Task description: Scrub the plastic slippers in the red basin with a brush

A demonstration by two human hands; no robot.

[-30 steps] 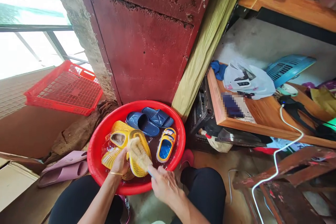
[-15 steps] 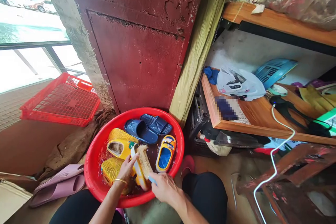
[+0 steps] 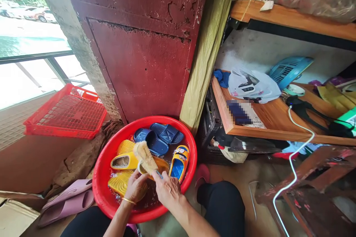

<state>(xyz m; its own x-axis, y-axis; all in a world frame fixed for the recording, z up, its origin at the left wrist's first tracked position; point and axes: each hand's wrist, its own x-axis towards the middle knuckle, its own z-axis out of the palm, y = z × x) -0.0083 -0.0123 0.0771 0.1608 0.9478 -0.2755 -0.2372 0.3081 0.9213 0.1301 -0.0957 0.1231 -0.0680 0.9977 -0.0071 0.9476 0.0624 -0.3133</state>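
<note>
We log a wet yellow plastic slipper (image 3: 155,165) tilted inside a round red plastic basin (image 3: 97,189), over shallow murky water. Our subject's left hand (image 3: 135,187), gold bangle at the wrist, is closed around the slipper's near end. The right hand (image 3: 167,189) is clenched on a scrubbing brush with pale natural bristles (image 3: 144,157) and a blue-tipped handle, its bristles resting against the slipper. Beside them in the basin lie two more yellow slippers (image 3: 124,162), a navy slide pair (image 3: 158,137) and a yellow-and-blue sandal (image 3: 179,163). Pink slides (image 3: 66,202) sit outside the basin.
</note>
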